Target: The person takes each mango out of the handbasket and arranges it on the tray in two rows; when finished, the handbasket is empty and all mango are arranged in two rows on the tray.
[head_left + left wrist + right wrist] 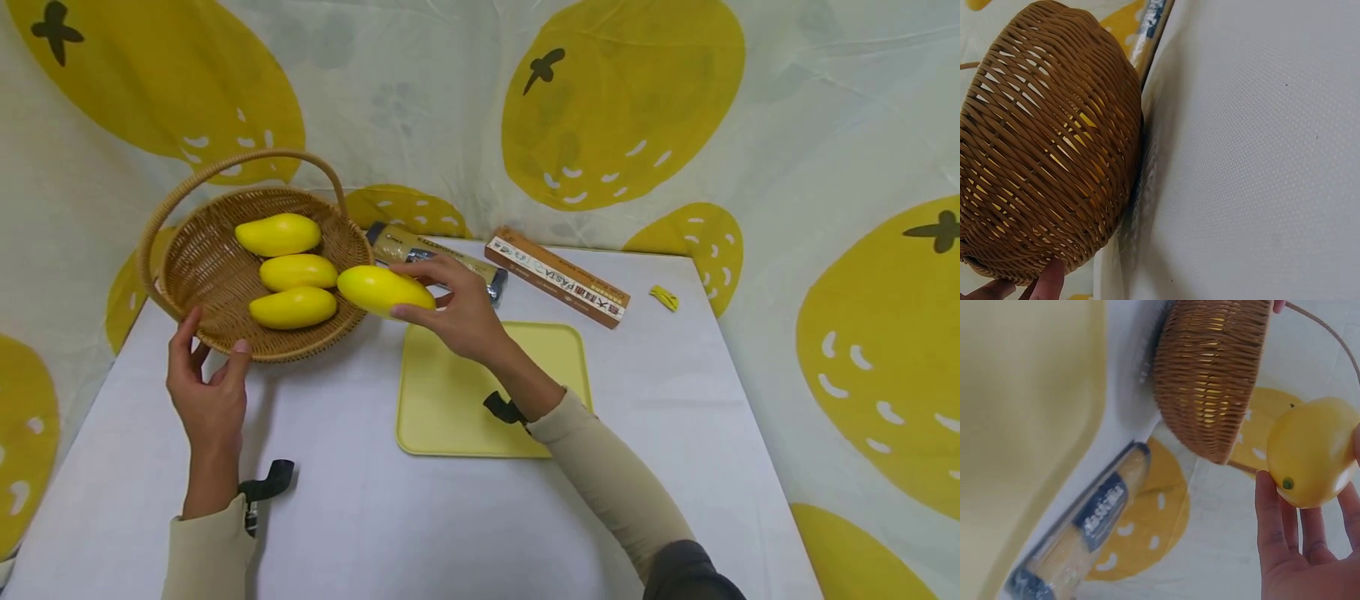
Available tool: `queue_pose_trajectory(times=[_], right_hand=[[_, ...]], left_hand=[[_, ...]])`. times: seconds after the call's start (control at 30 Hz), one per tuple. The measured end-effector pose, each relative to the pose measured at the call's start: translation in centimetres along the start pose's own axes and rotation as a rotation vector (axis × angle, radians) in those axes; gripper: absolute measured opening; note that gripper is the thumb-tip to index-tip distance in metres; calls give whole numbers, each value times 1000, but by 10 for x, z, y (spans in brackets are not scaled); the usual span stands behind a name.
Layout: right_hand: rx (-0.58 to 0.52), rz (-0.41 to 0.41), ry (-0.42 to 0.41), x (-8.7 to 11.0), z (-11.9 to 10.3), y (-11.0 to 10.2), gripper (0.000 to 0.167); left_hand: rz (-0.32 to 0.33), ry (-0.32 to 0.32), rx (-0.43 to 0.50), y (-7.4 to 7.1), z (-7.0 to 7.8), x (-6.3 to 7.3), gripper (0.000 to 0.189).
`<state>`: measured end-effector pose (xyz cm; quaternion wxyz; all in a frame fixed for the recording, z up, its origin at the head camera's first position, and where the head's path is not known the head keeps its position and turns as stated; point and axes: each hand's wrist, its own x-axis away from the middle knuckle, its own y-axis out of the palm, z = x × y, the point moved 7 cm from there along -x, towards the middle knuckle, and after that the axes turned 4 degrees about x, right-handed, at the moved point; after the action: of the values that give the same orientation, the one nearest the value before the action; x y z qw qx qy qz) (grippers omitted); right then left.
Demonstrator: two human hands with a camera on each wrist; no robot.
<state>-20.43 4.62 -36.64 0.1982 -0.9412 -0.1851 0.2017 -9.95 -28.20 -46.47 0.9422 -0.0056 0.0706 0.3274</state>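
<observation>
My right hand [461, 308] holds a yellow mango [382, 290] between thumb and fingers, beside the right rim of a wicker basket [217, 217]. A green stem spot shows on that mango [1313, 453] in the right wrist view. My left hand [210, 400] grips the basket's near-left rim, with fingertips [1050, 281] against the weave in the left wrist view. Inside the basket lie three more mangoes, a far one [279, 235], a middle one [298, 272] and a near one [294, 308]. The basket's handle [247, 158] arches over its far side.
A pale yellow tray [495, 417] lies on the white table [337, 517], under my right forearm. Behind it are a gold pasta packet [405, 246] and a brown pasta box [558, 275]. A small yellow bundle [664, 298] sits at the right. Patterned cloth hangs behind.
</observation>
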Motion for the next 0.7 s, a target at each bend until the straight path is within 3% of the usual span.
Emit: queue_pose_trajectory(times=[0.33, 0.57, 0.7], right_hand=[[30, 8, 79, 17, 25, -14, 49], [45, 10, 105, 27, 45, -19, 50], [57, -7, 160, 33, 60, -19, 48]], left_hand=[[-5, 3, -52, 1, 1, 1, 65], [1, 13, -31, 0, 1, -1, 65], [3, 8, -26, -1, 0, -2, 65]])
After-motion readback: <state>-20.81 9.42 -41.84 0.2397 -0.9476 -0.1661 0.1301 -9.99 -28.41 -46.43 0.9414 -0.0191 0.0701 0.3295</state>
